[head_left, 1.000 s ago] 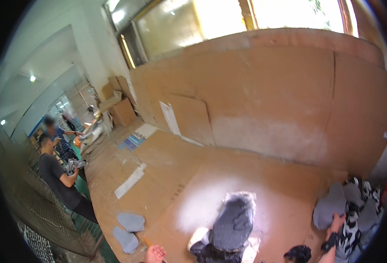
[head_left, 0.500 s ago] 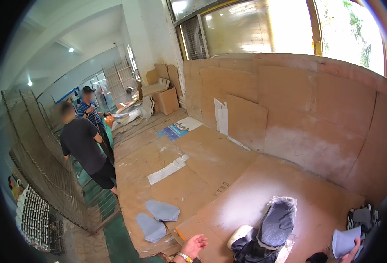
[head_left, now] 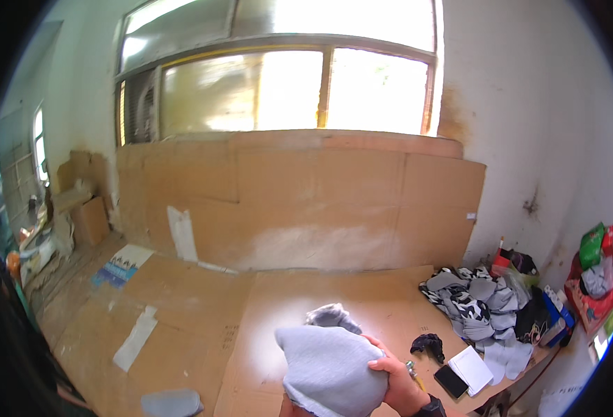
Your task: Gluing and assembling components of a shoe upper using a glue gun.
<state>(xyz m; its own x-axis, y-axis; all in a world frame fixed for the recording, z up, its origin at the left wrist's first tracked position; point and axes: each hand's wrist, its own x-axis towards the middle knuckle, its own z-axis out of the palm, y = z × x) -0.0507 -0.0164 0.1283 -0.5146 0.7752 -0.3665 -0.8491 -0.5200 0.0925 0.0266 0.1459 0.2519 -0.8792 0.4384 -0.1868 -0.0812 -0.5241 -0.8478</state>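
Note:
A grey, felt-like fabric piece [head_left: 331,370] with a rounded outline is held up at the lower middle. My right hand [head_left: 393,382] is closed on its right edge, the thumb lying on the near face and fingers behind. A little of my left hand [head_left: 291,409] shows at its lower left edge, closed on it; most of that hand is hidden. Just beyond the piece lies a rough, whitish-and-grey rimmed thing [head_left: 331,316], partly covered. Another grey piece [head_left: 172,402] lies flat on the cardboard to the left.
Cardboard [head_left: 188,306] covers the table and the wall behind. To the right is a heap of grey, black and white pieces [head_left: 477,299]. Nearer lie a black crumpled thing [head_left: 428,345], a phone [head_left: 451,381] and a white pad [head_left: 470,370]. Red and green bags [head_left: 593,271] hang at far right.
My view has swung right, away from the two people. My left hand, open and apart before, is now at the grey piece. My right hand has brought that piece in front of me.

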